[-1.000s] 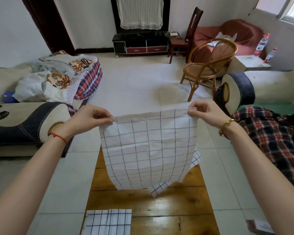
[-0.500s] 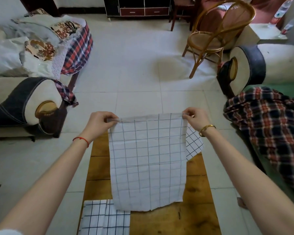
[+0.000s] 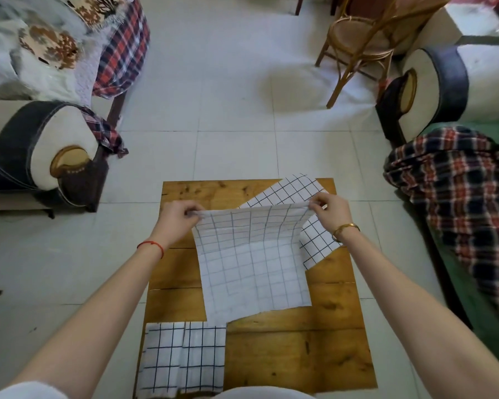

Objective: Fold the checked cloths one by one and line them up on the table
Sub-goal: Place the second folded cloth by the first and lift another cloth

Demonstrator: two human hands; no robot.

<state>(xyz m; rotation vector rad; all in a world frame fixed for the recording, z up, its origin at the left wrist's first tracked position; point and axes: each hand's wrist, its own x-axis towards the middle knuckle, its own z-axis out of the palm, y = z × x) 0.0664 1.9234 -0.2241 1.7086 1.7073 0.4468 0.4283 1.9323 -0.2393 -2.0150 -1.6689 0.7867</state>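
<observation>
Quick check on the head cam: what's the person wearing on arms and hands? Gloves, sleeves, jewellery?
No gloves: both hands are bare, and so are the forearms. The left hand has a thin red string bracelet at the wrist. The right hand has a slim gold bangle at the wrist. A bit of white sleeve shows at the bottom left corner, high on the left arm.

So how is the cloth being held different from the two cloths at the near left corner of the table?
The held cloth is open in one layer, its far edge lifted by the left hand and right hand. The corner cloths are folded narrow, flat, side by side. All are white with dark checks.
</observation>
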